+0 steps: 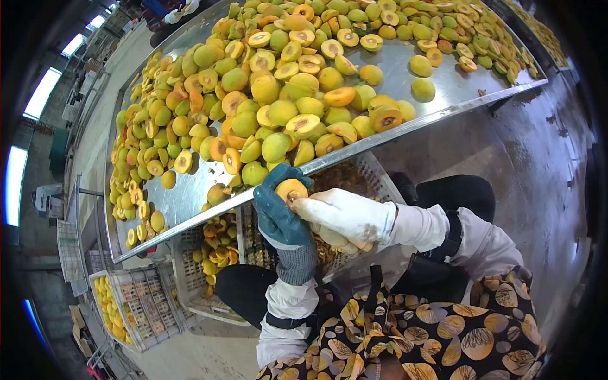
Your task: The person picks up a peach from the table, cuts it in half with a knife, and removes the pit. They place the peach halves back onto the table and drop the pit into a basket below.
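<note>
My left hand (pixel 278 212), in a dark teal coated glove with a grey knit cuff, wraps round a yellow peach half (pixel 291 188) just below the metal table's front edge. The cut face of the half is turned toward my right hand (pixel 348 215), which wears a white glove. Its fingers are closed and pressed to the middle of the half, by the dark pit hollow. Whatever those fingers grip is hidden by the glove. Behind my hands, a heap of whole and halved peaches (pixel 275 145) lies on the metal table (pixel 437 117).
Under the table edge stand plastic crates, one with peach pieces (pixel 218 250) and another with brown scraps (pixel 342 180). A white crate (pixel 149 304) of yellow fruit stands on the floor at left. At the top left, another person's gloved hand (pixel 180 12) shows beyond the table.
</note>
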`<state>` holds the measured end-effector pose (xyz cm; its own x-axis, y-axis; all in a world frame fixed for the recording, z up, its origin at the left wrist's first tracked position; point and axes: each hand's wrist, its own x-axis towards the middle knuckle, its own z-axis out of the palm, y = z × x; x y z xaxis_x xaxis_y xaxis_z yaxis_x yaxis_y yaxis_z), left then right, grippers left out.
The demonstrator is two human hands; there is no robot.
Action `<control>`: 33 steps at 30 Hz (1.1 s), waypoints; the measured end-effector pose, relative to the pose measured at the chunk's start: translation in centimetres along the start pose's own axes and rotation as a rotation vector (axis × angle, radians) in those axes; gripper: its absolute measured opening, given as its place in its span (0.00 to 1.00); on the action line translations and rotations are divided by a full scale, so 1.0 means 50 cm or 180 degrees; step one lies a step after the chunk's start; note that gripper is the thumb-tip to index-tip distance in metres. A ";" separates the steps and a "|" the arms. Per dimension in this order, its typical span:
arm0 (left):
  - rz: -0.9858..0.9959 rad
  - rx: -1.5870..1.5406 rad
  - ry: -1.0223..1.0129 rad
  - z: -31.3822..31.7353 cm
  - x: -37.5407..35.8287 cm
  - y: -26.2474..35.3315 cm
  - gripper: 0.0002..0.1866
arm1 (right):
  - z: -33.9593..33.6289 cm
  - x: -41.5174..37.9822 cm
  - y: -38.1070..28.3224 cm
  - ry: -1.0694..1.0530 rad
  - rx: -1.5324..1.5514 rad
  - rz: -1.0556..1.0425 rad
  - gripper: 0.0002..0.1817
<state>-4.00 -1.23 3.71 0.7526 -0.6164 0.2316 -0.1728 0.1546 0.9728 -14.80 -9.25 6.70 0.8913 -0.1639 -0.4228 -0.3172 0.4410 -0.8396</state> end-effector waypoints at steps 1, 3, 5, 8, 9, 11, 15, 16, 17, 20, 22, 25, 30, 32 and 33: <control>0.0005 -0.0147 -0.0103 -0.003 0.000 0.000 0.31 | -0.003 -0.002 0.001 -0.0182 0.0371 0.0156 0.30; 0.0024 -0.0453 -0.0321 -0.008 0.001 -0.002 0.32 | -0.012 -0.007 0.003 -0.0530 0.1109 0.0459 0.30; -0.0101 -0.0644 -0.0624 -0.023 0.015 -0.020 0.32 | -0.011 0.000 0.013 -0.0388 0.0910 0.0356 0.30; -0.0442 -0.0824 -0.0862 -0.030 0.030 -0.017 0.32 | -0.007 0.006 0.007 -0.0157 0.0278 0.0366 0.31; -0.0592 -0.0861 -0.0914 -0.031 0.033 -0.009 0.32 | -0.019 0.013 0.011 -0.0800 0.1166 0.0557 0.31; -0.0495 -0.0899 -0.1305 -0.043 0.044 0.000 0.31 | -0.050 0.034 0.040 -0.2086 0.2955 0.0929 0.31; 0.0076 -0.0386 -0.1843 -0.060 0.072 0.006 0.31 | -0.052 0.049 0.056 -0.2495 0.2931 0.0663 0.29; 0.0000 -0.0384 -0.1896 -0.061 0.077 0.009 0.31 | -0.064 0.039 0.037 -0.1945 0.1967 0.0638 0.29; -0.0302 -0.0398 -0.1772 -0.066 0.078 0.006 0.31 | -0.057 0.034 0.022 -0.1447 0.0837 0.0455 0.29; -0.1112 -0.0223 -0.1191 -0.103 0.086 -0.011 0.35 | -0.047 0.041 0.022 0.0224 -0.3391 -0.1824 0.29; -0.0827 -0.0184 -0.0370 -0.182 0.097 -0.034 0.32 | -0.039 0.030 0.011 0.0407 -0.4259 -0.1442 0.28; -0.0002 0.2650 -0.0393 -0.387 0.136 -0.027 0.30 | -0.052 0.038 0.038 0.0720 -0.4688 -0.0454 0.28; -0.0418 0.4281 0.0588 -0.448 0.296 -0.074 0.30 | -0.040 0.051 0.065 0.0554 -0.4762 -0.0260 0.28; -0.0251 0.4061 0.0598 -0.441 0.402 -0.138 0.33 | -0.025 0.056 0.064 0.0475 -0.4696 -0.0194 0.28; -0.0086 0.4052 0.0523 -0.438 0.440 -0.170 0.36 | -0.021 0.057 0.066 0.0446 -0.4652 -0.0150 0.28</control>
<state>27.96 0.81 0.35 0.8188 -0.4918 0.2963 -0.5704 -0.7557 0.3218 -13.66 -9.21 2.38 0.8989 -0.2724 -0.3433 -0.4040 -0.8187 -0.4081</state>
